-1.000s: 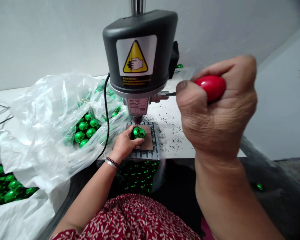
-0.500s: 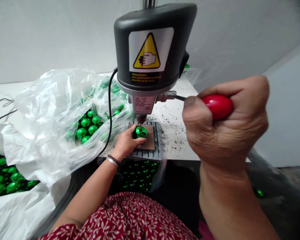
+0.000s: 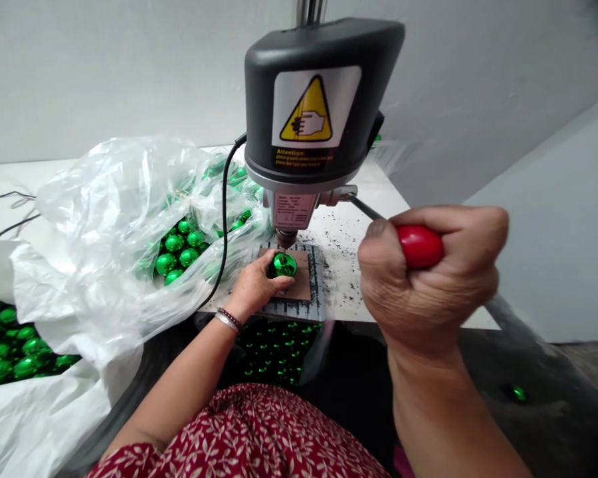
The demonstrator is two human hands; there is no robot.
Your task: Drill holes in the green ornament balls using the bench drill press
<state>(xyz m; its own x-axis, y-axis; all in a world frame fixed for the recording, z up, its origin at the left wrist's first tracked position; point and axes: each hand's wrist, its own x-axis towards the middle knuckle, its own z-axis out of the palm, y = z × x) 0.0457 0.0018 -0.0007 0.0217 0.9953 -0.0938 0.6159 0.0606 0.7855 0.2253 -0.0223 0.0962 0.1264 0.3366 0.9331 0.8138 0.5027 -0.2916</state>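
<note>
A shiny green ball (image 3: 285, 265) rests on a brown board (image 3: 301, 285), directly under the bit of a black drill press (image 3: 323, 119). Thumb and fingers of my left hand (image 3: 259, 282) are closed around the ball's left and near sides. The thin bit meets the top of the ball; whether it has entered cannot be made out. My right hand (image 3: 433, 265) is wrapped round the red knob (image 3: 421, 246) at the end of the press's metal lever (image 3: 369, 207).
Clear plastic bags (image 3: 104, 199) with several green balls (image 3: 179, 245) lie on the white table (image 3: 349, 232), left of the press. More green balls (image 3: 10, 345) sit in a white bag at lower left. A black cable hangs beside the press. Dark shavings are scattered around the board.
My right hand has moved down and slightly left with the red knob, and the lever now slopes more steeply. My left hand still holds the ball. The camera view has shifted a little.
</note>
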